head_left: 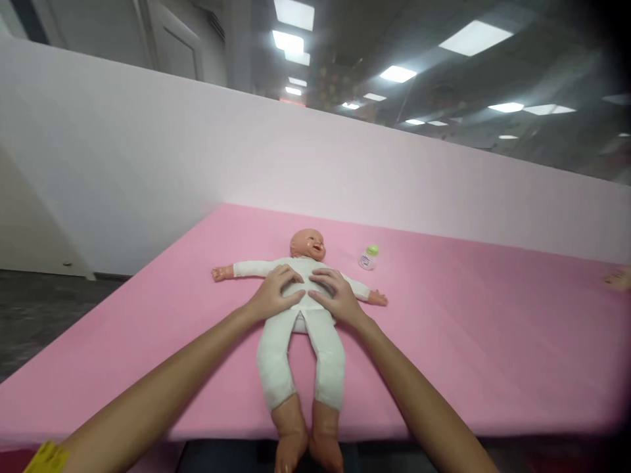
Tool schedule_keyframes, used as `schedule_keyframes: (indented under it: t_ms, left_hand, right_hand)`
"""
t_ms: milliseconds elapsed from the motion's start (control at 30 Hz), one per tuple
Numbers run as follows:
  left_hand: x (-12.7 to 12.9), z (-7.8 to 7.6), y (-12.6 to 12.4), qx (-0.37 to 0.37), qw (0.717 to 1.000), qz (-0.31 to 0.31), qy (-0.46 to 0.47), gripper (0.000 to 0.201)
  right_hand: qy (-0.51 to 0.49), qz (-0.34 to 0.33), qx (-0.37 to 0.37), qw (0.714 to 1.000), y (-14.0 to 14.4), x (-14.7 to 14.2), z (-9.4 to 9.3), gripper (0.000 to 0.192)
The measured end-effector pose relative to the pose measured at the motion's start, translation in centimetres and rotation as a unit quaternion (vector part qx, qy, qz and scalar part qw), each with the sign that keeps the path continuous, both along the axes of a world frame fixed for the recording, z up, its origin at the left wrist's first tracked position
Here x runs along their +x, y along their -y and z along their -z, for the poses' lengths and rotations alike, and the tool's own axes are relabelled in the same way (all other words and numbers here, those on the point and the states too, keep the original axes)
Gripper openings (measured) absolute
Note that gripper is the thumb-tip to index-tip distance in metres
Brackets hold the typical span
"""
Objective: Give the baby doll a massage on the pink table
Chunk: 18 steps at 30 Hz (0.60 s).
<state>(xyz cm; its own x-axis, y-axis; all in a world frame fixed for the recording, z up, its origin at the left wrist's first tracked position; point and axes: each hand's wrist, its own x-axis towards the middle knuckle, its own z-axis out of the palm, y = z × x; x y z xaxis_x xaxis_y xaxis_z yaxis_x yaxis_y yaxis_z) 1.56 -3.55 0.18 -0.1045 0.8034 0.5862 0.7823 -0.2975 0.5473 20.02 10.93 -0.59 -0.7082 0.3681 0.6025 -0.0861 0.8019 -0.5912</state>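
A baby doll (315,358) lies on its back on the pink table, its arms stretched out and its feet past the near edge. It has a smooth plastic head turned to the right and a white cloth body. My left hand (277,289) rests on the left side of its torso, fingers curved and spaced apart from the thumb. On the torso's other side lies my right hand (338,295), in a similar open curve. Both thumbs point inward over the belly, with a gap between them. Neither hand is closed around the doll.
Beyond the doll's arm on the right, a small clear bottle (367,258) with a green cap stands on the pink tabletop (468,341). A white partition (374,167) borders the far side. A pale hand-like shape (618,278) shows at the right edge, too blurred to identify.
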Motion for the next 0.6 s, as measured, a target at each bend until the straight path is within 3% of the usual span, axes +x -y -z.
schedule_keyframes:
  t_ms: [133,233,300,400,500,600]
  left_hand:
    - [0.2,-0.2,-0.1,-0.012,1.000,0.007,0.014,0.019]
    - [0.3,-0.5,-0.1,-0.013,1.000,0.006,0.012,0.020]
    - [0.4,-0.6,-0.2,-0.014,1.000,0.006,0.009,0.021]
    - [0.5,-0.7,-0.4,-0.005,1.000,0.003,0.005,0.022]
    - [0.5,-0.6,-1.0,0.027,1.000,0.004,0.011,0.020]
    - [0.3,-0.5,-1.6,0.043,0.999,0.004,0.024,0.018]
  right_hand:
    - [-0.052,0.058,0.033,0.996,1.9,3.9,-3.7,0.028]
    - [-0.113,0.172,0.047,0.978,4.0,11.0,-5.1,0.021]
    - [-0.183,0.288,0.047,0.939,5.1,17.2,-3.9,0.022]
    - [-0.242,0.486,0.015,0.840,6.7,27.6,1.7,0.029]
    - [-0.108,0.648,-0.043,0.752,10.2,37.4,10.5,0.042]
    - [0.059,0.762,-0.148,0.627,15.9,44.2,19.6,0.055]
